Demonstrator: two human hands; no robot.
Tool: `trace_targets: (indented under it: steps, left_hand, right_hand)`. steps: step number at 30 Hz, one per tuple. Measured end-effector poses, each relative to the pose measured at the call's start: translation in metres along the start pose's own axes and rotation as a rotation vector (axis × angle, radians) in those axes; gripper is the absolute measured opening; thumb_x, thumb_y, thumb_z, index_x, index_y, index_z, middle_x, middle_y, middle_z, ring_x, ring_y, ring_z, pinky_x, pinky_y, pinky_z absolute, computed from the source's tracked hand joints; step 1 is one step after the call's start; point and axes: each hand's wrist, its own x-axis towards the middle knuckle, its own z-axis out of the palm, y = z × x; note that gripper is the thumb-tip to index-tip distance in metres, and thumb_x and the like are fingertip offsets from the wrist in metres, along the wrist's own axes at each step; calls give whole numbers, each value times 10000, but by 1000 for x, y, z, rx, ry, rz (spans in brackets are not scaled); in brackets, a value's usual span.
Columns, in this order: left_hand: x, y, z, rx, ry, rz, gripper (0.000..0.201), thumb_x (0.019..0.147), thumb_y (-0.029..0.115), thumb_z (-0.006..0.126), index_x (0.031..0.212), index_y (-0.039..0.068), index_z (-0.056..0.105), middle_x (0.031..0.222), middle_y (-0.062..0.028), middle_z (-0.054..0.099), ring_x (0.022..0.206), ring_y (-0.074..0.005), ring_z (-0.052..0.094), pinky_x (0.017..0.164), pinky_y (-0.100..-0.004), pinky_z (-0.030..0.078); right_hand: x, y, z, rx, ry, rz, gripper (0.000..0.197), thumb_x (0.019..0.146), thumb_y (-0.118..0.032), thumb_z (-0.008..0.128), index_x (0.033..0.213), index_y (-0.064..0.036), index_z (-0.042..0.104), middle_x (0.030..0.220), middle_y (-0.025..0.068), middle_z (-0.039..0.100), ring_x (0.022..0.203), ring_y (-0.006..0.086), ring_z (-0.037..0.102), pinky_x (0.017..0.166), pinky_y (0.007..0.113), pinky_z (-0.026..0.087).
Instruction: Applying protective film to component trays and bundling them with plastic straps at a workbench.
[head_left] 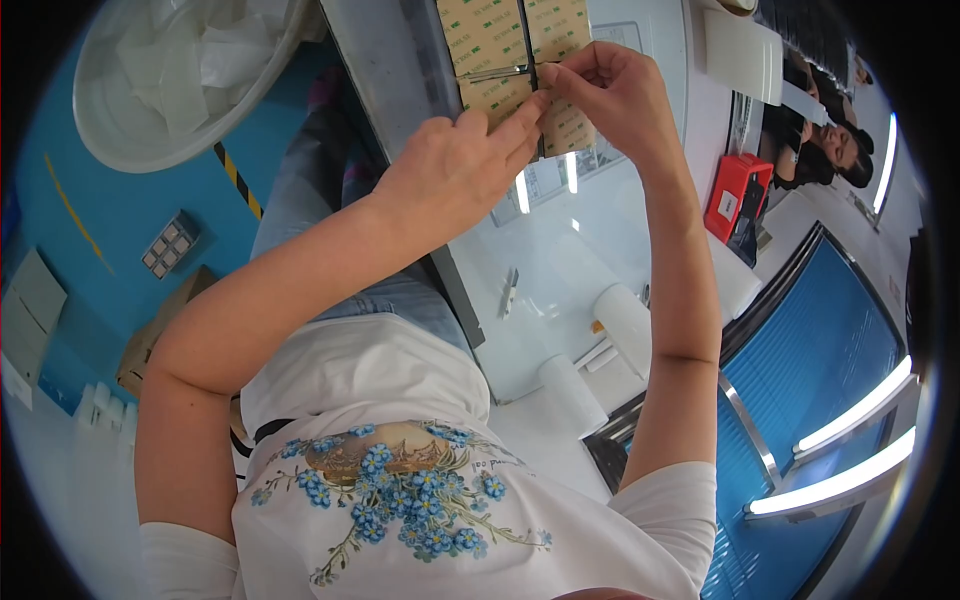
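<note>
Tan backing-paper pieces [490,35] with small printed marks lie in a block on the white table, split by dark lines that cross near my fingertips. My left hand [450,170] reaches over the block's near edge, its fingers drawn together and their tips beside the crossing; what they hold, if anything, is hidden. From the right comes my right hand [615,95], thumb and forefinger pinched at the same spot. Whatever lies in that pinch is too small to make out. The two hands' fingertips almost meet.
A white tub [180,90] of crumpled translucent film stands at the left above the blue floor. On the table [480,270] lie a small cutter knife [511,292] and white rolls [625,325]. A red bin [738,195] sits at the right, and another person [835,145] is beyond it.
</note>
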Motion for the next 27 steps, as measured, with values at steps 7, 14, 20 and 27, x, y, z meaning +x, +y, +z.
trace_targets:
  steps: [7,14,20,27]
  left_hand:
    - [1,0,-1,0,-6,7,410,786,113,625,1195,123,634,1471,0,456,690,-119,507,525,-218,479]
    - [-1,-1,0,-10,5,4,416,785,109,621,1201,117,629,1477,-8,450,684,-123,504,516,-224,471]
    - [0,-1,-1,-15,2,4,388,794,106,614,1181,112,632,1481,-13,446,685,-127,506,513,-229,470]
    - [0,0,-1,-43,-4,-6,375,796,110,615,1171,113,639,1472,-10,457,695,-127,509,512,-232,474]
  right_hand:
    - [-3,-2,0,-15,21,-12,255,804,-210,765,825,36,701,719,68,684,657,108,639,629,250,520]
    - [-1,-2,0,1,10,-3,251,811,-205,759,831,38,700,716,73,685,657,111,642,628,251,523]
    - [-1,-6,-1,-28,-7,3,248,816,-201,750,835,42,701,720,71,685,662,108,640,630,253,521]
    - [-1,-4,-1,6,-8,13,246,815,-193,756,837,44,696,727,70,686,659,105,634,626,248,517]
